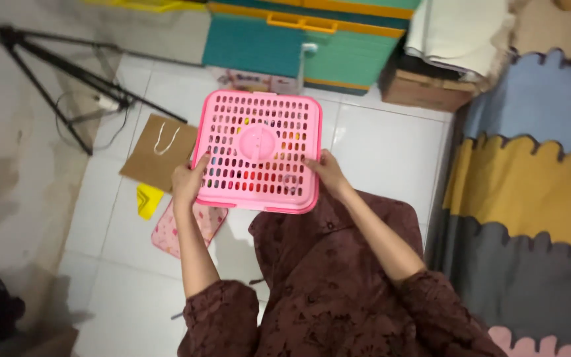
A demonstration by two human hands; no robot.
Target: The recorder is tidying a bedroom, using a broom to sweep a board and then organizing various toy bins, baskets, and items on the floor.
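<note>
Brown sleeves; slotted pink lid obscures colourful contents.

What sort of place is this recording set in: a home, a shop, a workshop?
Most likely a room in a home. The person sits on a white tiled floor, with a teal plastic drawer cabinet ahead and a scalloped, multicoloured mat at the right. Both hands hold a pink perforated basket.

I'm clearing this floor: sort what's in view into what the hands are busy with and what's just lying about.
In hand:
pink basket
left hand
right hand

Lying about:
brown paper bag
yellow scrap
pink pouch
tripod
cardboard box
</note>
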